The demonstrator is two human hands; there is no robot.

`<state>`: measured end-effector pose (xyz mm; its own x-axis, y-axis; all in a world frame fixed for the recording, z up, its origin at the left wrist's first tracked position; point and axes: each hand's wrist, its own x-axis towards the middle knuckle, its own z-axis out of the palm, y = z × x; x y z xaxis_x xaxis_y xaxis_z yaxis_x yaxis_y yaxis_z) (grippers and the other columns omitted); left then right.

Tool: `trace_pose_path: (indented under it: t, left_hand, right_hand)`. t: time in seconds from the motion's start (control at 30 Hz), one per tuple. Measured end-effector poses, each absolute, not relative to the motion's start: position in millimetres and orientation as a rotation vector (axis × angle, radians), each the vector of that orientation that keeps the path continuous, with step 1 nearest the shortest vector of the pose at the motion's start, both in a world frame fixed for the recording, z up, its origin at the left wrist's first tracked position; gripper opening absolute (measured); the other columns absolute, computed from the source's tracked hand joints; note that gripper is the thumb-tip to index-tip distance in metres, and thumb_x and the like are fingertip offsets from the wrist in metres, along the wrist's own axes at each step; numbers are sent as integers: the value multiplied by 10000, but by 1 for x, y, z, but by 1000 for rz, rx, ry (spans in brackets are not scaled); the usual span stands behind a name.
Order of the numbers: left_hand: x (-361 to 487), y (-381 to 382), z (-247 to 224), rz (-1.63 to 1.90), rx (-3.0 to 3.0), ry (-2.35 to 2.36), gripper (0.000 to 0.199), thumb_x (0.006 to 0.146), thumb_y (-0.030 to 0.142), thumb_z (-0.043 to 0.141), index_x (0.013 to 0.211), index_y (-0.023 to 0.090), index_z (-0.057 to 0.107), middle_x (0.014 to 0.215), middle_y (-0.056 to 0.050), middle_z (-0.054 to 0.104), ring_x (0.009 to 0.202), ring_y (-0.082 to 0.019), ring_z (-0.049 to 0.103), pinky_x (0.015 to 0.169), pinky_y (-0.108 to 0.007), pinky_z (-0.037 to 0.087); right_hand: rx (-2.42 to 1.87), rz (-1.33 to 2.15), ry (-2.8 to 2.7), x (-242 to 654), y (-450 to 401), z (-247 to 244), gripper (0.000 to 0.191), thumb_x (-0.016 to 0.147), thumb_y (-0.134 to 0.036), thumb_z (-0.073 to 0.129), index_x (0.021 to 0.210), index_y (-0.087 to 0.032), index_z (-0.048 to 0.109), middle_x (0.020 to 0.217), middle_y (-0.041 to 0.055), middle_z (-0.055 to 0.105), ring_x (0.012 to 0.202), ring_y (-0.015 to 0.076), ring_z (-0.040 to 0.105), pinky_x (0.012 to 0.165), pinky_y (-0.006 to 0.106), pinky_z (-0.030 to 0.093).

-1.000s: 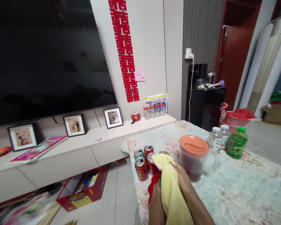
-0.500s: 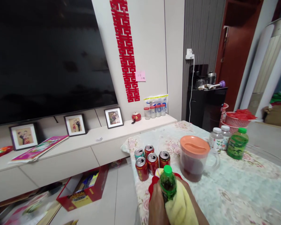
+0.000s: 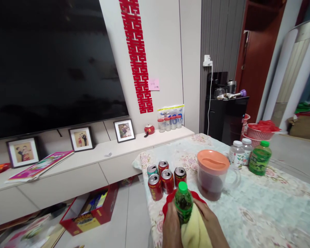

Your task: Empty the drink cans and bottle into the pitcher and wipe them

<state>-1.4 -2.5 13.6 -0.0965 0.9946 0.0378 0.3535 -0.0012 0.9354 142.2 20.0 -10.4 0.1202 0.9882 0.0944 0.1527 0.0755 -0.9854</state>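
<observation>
A green plastic bottle [image 3: 184, 201] with a bright green cap stands upright at the near end of the table, with dark contents inside. My left hand [image 3: 171, 224] is wrapped round its left side. My right hand [image 3: 209, 218] presses a pale yellow cloth [image 3: 195, 230] against the right side of the bottle, its fingers partly hidden by bottle and cloth. A red scalloped-edged item [image 3: 201, 196] shows behind the bottle. Just beyond are several opened drink cans [image 3: 167, 181], mostly red, one with a teal top.
A clear pitcher [image 3: 212, 182] with an orange lid and dark liquid stands right of the cans. Farther right are a large green bottle [image 3: 260, 158] and two white-capped bottles [image 3: 237, 155]. A low cabinet [image 3: 119, 148] holds framed photos; a red box [image 3: 93, 210] sits on the floor.
The cloth has slid from behind the bottle to its near right side, and my right fingers now show more beside the bottle. The camera view has turned slightly right.
</observation>
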Motion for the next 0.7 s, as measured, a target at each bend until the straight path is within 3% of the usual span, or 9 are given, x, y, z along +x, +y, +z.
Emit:
trace_pose_path:
  t: [0.13, 0.27, 0.33, 0.5, 0.7]
  left_hand:
    - [-3, 2, 8, 1072, 1386, 1553, 541, 843, 503, 593, 1297, 209, 611, 1388, -106, 641, 1389, -293, 488, 1164, -336, 363]
    - [-4, 4, 9, 1085, 1405, 1568, 512, 885, 447, 526, 1319, 183, 591, 1346, -118, 657, 1366, -270, 512, 1168, -319, 355]
    - [-4, 3, 9, 1091, 1430, 1563, 502, 881, 405, 528, 1323, 173, 582, 1351, -121, 648, 1355, -268, 519, 1170, -320, 357]
    - [-1, 3, 0, 1083, 1493, 1545, 637, 718, 325, 728, 1315, 159, 581, 1411, -151, 597, 1378, -334, 480, 1178, -377, 360]
    - [-2, 8, -18, 1033, 1606, 1533, 744, 655, 135, 669, 1388, 140, 536, 1424, -162, 571, 1365, -338, 481, 1184, -405, 366]
  right_hand:
    - [-1218, 1139, -1176, 147, 10, 1, 526, 882, -567, 562, 1224, -206, 733, 1250, 121, 730, 1146, 312, 665, 1023, 439, 511]
    - [-1265, 899, -1400, 145, 3, -4, 701, 783, -489, 716, 1419, -216, 603, 1498, 132, 555, 1391, 336, 494, 1170, 455, 380]
    - [-1234, 775, -1534, 143, 4, -18, 723, 804, -427, 684, 1482, -225, 533, 1563, 114, 479, 1457, 321, 411, 1200, 445, 340]
    - [-1269, 632, -1577, 137, 16, -53, 616, 834, -277, 471, 1424, -146, 591, 1494, 148, 550, 1414, 308, 460, 1185, 472, 359]
    - [-1369, 703, -1610, 131, 25, -46, 524, 829, -244, 444, 1284, -250, 704, 1306, 103, 691, 1242, 266, 597, 1090, 405, 448]
